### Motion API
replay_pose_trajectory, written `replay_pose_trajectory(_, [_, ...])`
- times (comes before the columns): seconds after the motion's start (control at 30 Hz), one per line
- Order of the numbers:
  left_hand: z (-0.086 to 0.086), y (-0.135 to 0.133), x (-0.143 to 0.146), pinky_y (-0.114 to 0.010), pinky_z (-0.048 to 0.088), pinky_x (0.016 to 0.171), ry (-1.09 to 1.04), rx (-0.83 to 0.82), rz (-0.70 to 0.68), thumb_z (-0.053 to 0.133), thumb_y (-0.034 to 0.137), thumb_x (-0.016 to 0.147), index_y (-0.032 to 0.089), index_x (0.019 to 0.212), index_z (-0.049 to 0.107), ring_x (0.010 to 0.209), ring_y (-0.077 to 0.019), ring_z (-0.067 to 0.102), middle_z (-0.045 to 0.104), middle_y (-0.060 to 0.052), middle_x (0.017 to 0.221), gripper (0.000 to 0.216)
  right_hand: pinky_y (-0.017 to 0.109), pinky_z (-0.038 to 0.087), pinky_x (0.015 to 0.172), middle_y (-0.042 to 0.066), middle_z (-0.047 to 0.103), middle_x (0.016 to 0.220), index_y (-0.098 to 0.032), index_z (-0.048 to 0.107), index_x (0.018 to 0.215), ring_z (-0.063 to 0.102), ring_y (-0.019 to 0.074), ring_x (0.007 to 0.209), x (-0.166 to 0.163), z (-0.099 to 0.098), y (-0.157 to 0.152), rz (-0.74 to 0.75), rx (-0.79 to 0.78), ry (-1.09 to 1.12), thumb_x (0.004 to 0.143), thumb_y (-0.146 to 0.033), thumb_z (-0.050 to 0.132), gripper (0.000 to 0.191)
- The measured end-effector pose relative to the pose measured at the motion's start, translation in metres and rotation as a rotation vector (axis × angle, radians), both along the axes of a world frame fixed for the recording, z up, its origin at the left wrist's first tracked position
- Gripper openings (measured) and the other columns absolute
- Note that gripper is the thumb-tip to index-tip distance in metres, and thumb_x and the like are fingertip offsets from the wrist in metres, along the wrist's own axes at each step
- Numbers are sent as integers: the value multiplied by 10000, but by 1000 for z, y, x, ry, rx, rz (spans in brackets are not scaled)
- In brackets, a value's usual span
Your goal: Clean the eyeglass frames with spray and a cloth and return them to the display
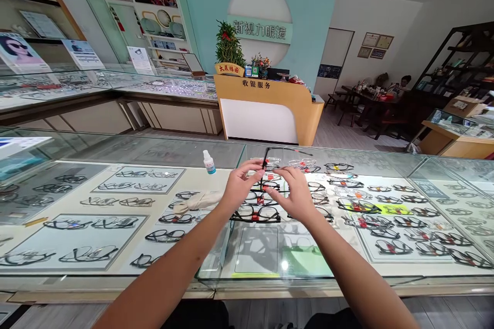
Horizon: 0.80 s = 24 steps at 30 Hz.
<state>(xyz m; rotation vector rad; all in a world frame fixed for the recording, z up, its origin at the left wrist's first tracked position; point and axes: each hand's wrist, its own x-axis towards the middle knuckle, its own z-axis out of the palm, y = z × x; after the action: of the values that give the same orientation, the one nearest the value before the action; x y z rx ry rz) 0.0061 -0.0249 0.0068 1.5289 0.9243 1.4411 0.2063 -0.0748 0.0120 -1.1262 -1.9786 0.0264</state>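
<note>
Optical shop, glass display counter (pixel 154 150); left hand (pixel 241 185) and right hand (pixel 295 193) pinch a black eyeglass frame (pixel 265 158) above it; dropper bottle (pixel 209 162) near.

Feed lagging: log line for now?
left hand: grips glasses | right hand: grips glasses | over glass counter | bottle, cloth: on counter

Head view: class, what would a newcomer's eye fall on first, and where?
At centre, the left hand and right hand hold black glasses over the glass counter, with rows of frames displayed beneath. A small white bottle stands on the counter left of the hands; an orange cashier desk sits behind, centre.
</note>
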Motion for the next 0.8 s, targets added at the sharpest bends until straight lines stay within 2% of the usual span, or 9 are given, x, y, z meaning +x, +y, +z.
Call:
replay_pose_trajectory(0.07, [-1,-6,6,-429,564,1010,30,12,-63,838,517,804,220,896,794,1346,-322,615,704,-131,1363,314,454,503,1080,127,699,1354,-216,617,1367,627,285,1266,-4,-4,0,45,-36,59,999,-491,679,464])
replay_pose_trajectory(0.13, [-2,-11,10,-421,578,968,35,-5,-114,830,487,818,225,903,798,1352,-327,609,686,-131,1392,278,465,529,1079,151,711,1338,-196,633,1336,636,299,1285,-7,-11,1,66,-47,89,1008,-480,665,435])
replay_pose_trajectory(0.27, [-2,-16,12,-443,543,1055,35,-7,-178,812,450,847,224,904,804,1363,-313,601,679,-127,1404,233,457,574,1027,150,748,1236,-196,680,1221,682,295,1209,-9,-20,4,107,-31,140,1036,-436,620,309])
replay_pose_trajectory(0.37, [3,-13,5,-452,517,1095,79,73,-163,750,444,912,228,954,809,1347,-297,605,676,-125,1387,227,470,582,1007,139,761,1223,-219,690,1201,698,300,1183,-7,-20,5,90,-14,141,1046,-420,598,270])
replay_pose_trajectory(0.43, [6,-7,-5,-450,499,1105,121,177,5,689,423,963,236,1001,794,1292,-277,622,686,-113,1325,218,482,580,1002,139,767,1221,-229,699,1195,704,309,1175,-4,-19,6,60,-4,135,1047,-423,592,266])
replay_pose_trajectory(0.53, [6,14,-32,-451,447,1139,148,294,496,657,350,979,234,1043,726,1269,-272,593,665,-102,1257,149,499,565,1017,142,776,1211,-230,718,1192,700,318,1192,2,-17,8,32,10,132,1055,-426,578,277])
replay_pose_trajectory(0.6, [-1,34,-53,-450,426,1152,114,265,762,687,279,939,227,1181,653,1292,-277,558,604,-119,1323,250,512,552,1026,141,779,1213,-229,724,1216,694,319,1200,5,-16,9,28,12,137,1063,-418,565,290])
replay_pose_trajectory(0.7, [-20,65,-83,-464,359,1208,112,116,884,745,230,866,226,1309,550,1356,-288,500,551,-136,1404,483,525,528,1043,130,777,1240,-244,736,1234,688,318,1215,8,-15,9,30,4,153,1072,-408,552,295])
replay_pose_trajectory(0.8, [-42,88,-103,-463,366,1186,72,-79,801,767,261,838,223,1330,496,1352,-287,506,539,-151,1420,563,530,512,1051,119,774,1256,-260,757,1216,689,317,1219,9,-14,8,26,-6,172,1077,-413,543,298])
